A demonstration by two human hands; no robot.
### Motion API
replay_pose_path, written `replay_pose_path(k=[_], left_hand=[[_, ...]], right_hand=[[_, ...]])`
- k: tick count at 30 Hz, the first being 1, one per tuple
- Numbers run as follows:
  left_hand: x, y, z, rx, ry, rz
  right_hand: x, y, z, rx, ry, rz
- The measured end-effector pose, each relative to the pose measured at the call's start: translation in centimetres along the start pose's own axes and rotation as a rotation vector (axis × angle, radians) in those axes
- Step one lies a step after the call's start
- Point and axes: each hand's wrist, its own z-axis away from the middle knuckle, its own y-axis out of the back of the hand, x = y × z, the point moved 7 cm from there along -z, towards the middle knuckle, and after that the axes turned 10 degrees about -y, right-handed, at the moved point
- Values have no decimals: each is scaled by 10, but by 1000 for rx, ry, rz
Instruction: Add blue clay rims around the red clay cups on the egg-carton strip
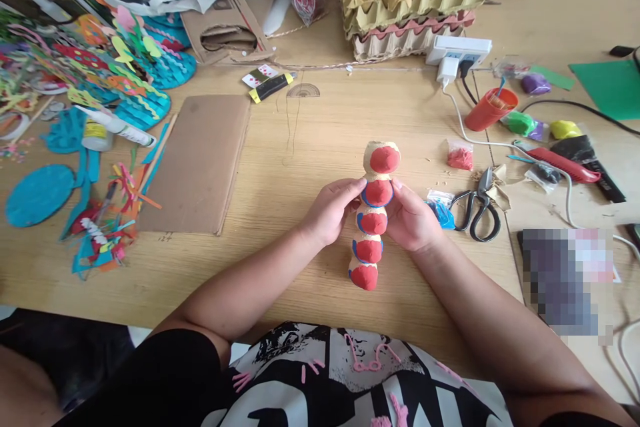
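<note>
Between my hands is a strip of egg carton cups (371, 221), several bumps in a row, held above the table. Red clay caps the bumps, and blue clay edges most of them; the far bump shows bare tan carton around its red cap. My left hand (334, 208) grips the strip from the left near the second bump, thumb at its edge. On the opposite side my right hand (413, 215) holds it at about the same height, thumb against the second bump. The fingers beneath are partly hidden.
Black-handled scissors (479, 207) and a bag of blue clay (441, 210) lie right of my right hand. Cardboard (195, 160) lies left. Stacked egg trays (410, 7) and a power strip (460, 50) stand behind; a white cable (500, 141) crosses the right side near a red cup (490, 110).
</note>
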Motion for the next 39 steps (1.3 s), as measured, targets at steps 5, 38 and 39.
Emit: replay_pose_path(k=[5,38,39], left_hand=[[-1,-2,1,-4,14,44],[-3,-9,4,5,26,142],[-3,-8,4,5,23,130]], right_hand=[[0,1,0,-25,6,36],[-2,-4,-1,-7,57,-23],[-2,-4,-1,-12,58,-31]])
